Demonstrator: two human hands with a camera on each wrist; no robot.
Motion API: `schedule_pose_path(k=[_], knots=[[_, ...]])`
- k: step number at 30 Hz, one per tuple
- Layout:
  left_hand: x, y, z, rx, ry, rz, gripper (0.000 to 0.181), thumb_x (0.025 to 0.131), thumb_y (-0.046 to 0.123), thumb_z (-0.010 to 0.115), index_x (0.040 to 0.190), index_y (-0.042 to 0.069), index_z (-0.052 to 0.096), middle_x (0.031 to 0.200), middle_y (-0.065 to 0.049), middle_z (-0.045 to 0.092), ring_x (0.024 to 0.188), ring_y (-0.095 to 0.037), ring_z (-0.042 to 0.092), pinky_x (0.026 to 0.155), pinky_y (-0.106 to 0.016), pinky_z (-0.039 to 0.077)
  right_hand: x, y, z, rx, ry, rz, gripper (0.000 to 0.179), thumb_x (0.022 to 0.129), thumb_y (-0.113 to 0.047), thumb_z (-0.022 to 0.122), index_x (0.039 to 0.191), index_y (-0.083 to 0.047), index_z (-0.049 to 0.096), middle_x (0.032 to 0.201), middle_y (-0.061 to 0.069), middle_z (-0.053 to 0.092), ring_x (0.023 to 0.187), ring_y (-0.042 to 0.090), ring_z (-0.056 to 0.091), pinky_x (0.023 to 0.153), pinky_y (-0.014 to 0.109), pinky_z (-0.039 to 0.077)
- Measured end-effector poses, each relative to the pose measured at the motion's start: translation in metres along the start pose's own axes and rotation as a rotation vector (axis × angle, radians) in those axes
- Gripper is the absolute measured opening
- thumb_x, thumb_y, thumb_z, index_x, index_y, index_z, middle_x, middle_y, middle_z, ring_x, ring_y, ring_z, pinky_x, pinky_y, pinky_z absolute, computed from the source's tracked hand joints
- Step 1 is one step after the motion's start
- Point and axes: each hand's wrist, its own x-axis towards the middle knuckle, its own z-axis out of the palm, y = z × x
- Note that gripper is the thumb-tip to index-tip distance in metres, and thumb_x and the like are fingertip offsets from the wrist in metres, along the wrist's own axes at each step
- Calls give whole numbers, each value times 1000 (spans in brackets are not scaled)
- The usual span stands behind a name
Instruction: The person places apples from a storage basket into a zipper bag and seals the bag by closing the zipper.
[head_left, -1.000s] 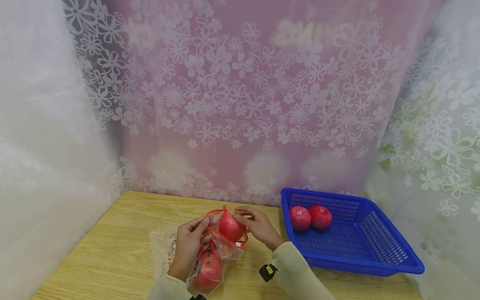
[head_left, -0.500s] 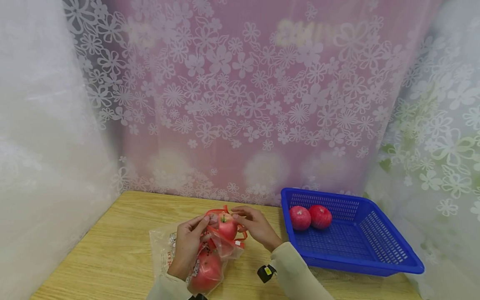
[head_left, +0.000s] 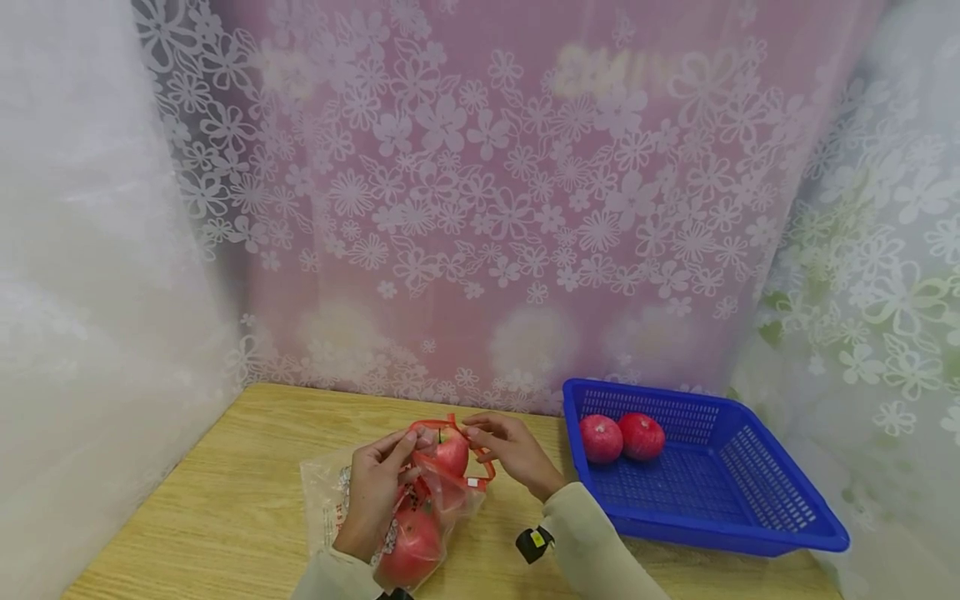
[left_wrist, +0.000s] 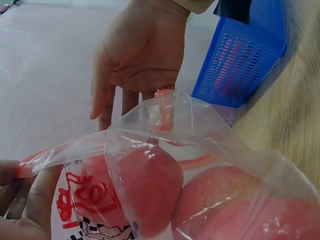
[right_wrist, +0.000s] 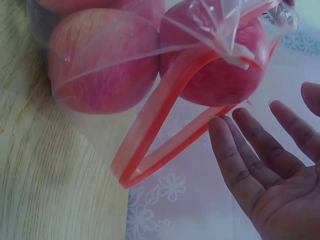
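Note:
My left hand (head_left: 375, 487) pinches the red-edged rim of a clear plastic zip bag (left_wrist: 240, 130) between thumb and fingers. Inside the bag's lower part lie red apples (head_left: 411, 546), seen through the film. One more apple (head_left: 452, 454), stem upward, sits within the red rim at the bag's mouth. My right hand (head_left: 517, 454) is beside that mouth, to the right of the upper apple. In the right wrist view its fingers (right_wrist: 232, 167) are extended and hold nothing, with the tips close to the red rim (right_wrist: 165, 107).
At the right of the wooden table (head_left: 247, 500) stands a blue perforated basket (head_left: 720, 492). Two round red fruits (head_left: 641, 436) rest in its left end. Flower-patterned sheets (head_left: 495, 208) hang behind and at the sides of the table.
The upper apple has moved left and down into the bag's mouth, and its stem came into view. My right hand's fingers have come off it. My left hand keeps its hold on the rim.

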Motion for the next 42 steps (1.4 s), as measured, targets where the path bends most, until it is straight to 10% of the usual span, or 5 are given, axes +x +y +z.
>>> schedule_pose_path(k=[30, 42], knots=[[-1, 0, 0, -9, 3, -21, 31, 96, 15, 61, 118, -7, 65, 94, -6, 73, 80, -9, 68, 62, -19, 55, 13, 58, -8, -72, 119, 117, 28, 97, -12, 56, 118, 6, 60, 113, 21, 62, 99, 36, 61, 78, 43, 56], [-1, -1, -2, -5, -3, -8, 31, 96, 15, 60, 117, -7, 65, 93, -5, 73, 80, -8, 68, 61, -18, 54, 13, 76, -3, -39, 38, 166, 26, 92, -3, 60, 114, 11, 60, 80, 14, 67, 58, 15, 62, 59, 37, 58]])
